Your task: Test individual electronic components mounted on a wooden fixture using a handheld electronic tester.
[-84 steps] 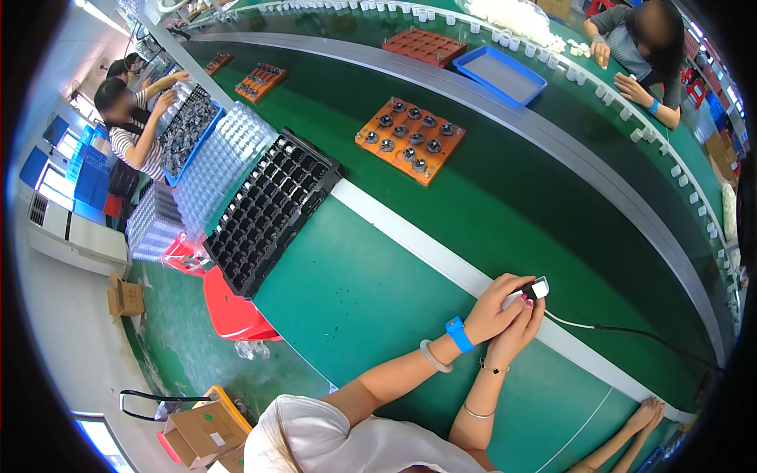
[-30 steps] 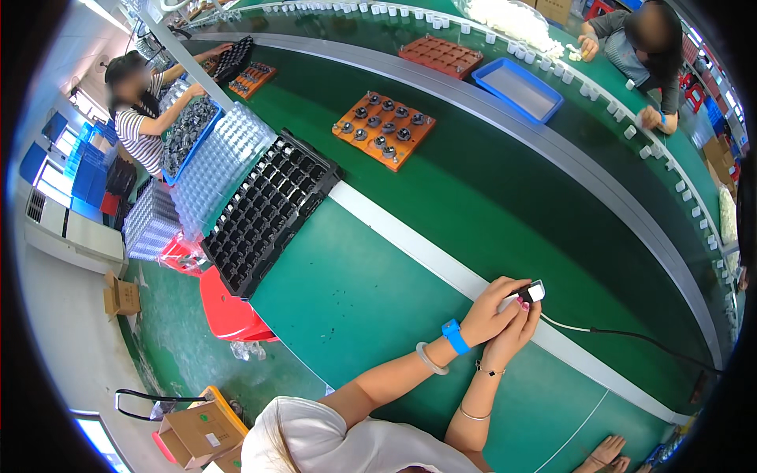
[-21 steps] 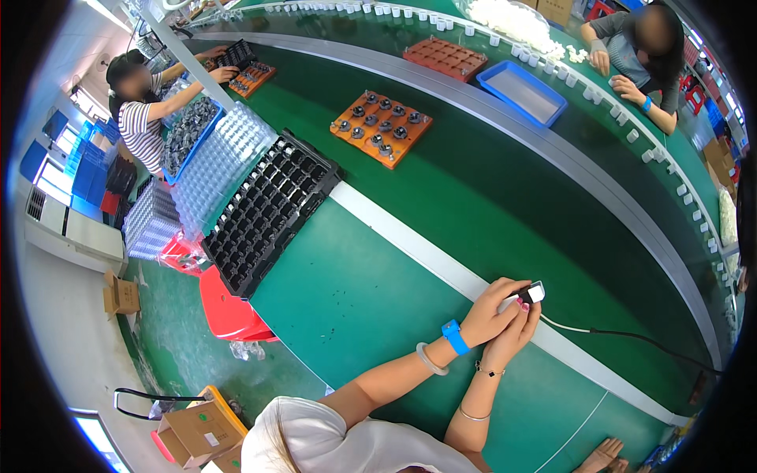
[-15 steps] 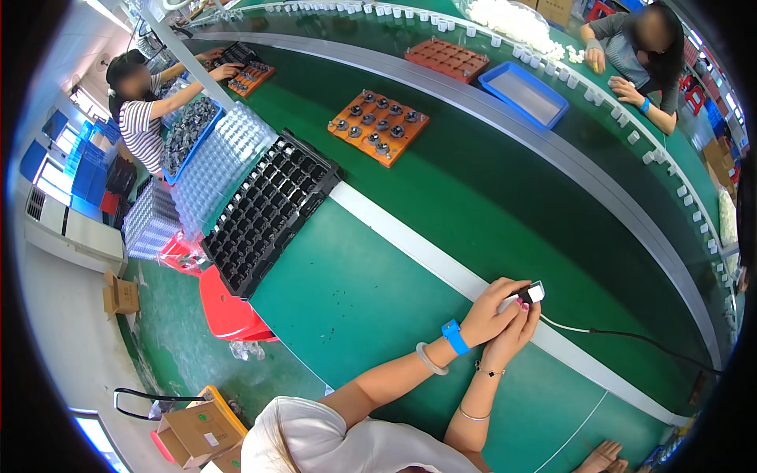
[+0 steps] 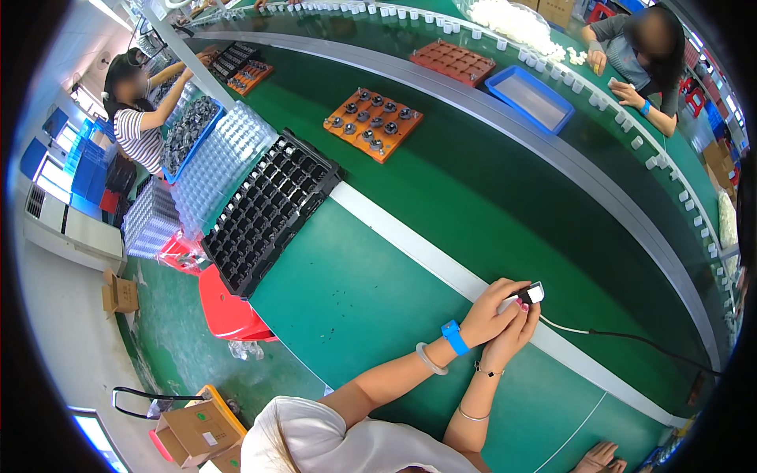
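Note:
Above the white strip along the table's front edge, both my hands are together around a small black-and-white block-shaped part. My left hand, with a blue strap on its wrist, has its fingers closed on the block's near side. Close below it, my right hand is closed too, its fingertips pressed against the block. A thin cable, white near my right hand and black farther right, runs off to the right; its end at my hands is hidden.
A black compartment tray sits on the left of the green table. Beyond, a belt carries an orange fixture board. Farther back are a red board, a blue tray and white cups. Co-workers sit left and far right; another hand rests lower right.
My hands and the block have barely moved. The orange board has shifted slightly left; the red board, blue tray and cups slightly right. The left co-worker's arms have drawn away from the belt's nearer board.

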{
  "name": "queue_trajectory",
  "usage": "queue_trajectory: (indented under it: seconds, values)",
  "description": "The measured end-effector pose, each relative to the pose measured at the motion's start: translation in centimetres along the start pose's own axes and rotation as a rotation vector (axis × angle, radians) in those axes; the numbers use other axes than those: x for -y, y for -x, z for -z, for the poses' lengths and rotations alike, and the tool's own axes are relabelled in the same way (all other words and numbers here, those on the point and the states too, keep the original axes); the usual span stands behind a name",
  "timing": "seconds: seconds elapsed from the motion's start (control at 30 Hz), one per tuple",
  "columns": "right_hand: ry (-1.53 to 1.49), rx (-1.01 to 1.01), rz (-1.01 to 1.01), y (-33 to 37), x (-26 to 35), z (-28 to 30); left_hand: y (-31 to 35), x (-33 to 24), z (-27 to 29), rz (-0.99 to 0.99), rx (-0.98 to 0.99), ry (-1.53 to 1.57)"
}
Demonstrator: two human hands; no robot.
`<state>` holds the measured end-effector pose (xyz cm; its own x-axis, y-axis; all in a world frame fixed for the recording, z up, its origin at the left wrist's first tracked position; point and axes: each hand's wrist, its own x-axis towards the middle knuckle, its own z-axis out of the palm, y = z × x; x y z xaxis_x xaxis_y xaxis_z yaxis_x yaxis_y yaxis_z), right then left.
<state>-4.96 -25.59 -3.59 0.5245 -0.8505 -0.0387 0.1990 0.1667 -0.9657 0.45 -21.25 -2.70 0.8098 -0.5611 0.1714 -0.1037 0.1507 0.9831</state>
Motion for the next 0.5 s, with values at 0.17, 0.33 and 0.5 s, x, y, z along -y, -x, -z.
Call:
queue_trajectory:
  seconds: [0.17,0.33,0.5]
  values:
    - [0.020,0.012,0.011,0.09,0.35,-0.09,0.06,-0.06,0.00,0.019,-0.001,0.016]
    - [-0.002,0.007,-0.002,0.15,0.49,-0.13,0.05,-0.05,0.01,0.011,-0.001,0.006]
    - [0.022,0.019,-0.001,0.13,0.51,-0.16,0.03,-0.10,0.00,0.003,-0.006,0.002]
